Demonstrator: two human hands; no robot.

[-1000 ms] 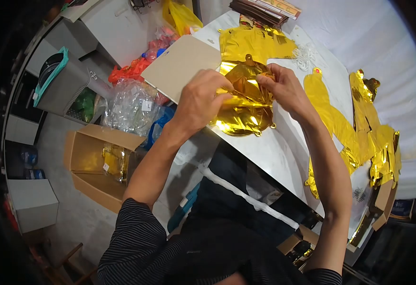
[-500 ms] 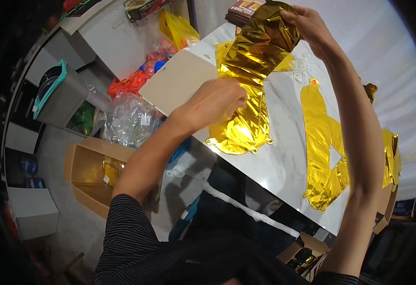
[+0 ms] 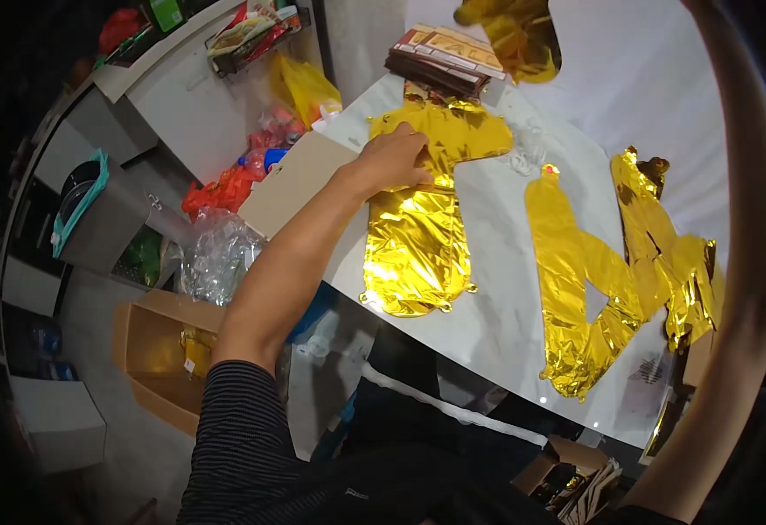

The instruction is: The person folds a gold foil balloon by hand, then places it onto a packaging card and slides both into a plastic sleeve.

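Observation:
My left hand point(image 3: 392, 159) rests on a gold foil balloon point(image 3: 418, 249) lying flat on the table, its thumb and fingers apart. The balloon is uninflated and has small tabs along its near end. My right forearm point(image 3: 746, 219) reaches up along the right side, and its hand is past the top edge of the view. Another gold foil piece point(image 3: 523, 39) hangs at the top, cut off by the frame; what holds it is hidden. To the right lie a flat gold balloon point(image 3: 567, 254) with a triangular gap and a crumpled gold balloon point(image 3: 654, 236).
Printed brown packets point(image 3: 449, 52) are stacked at the table's point(image 3: 497, 280) far end, near a white string point(image 3: 527, 153). Left of my left hand is a beige card point(image 3: 300, 179). Clear plastic bags point(image 3: 217, 258) and an open cardboard box point(image 3: 160, 350) are lower left.
My right hand has risen out of view, and the foil it held now appears higher. My left hand has settled on the table's foil balloon. The view has shifted.

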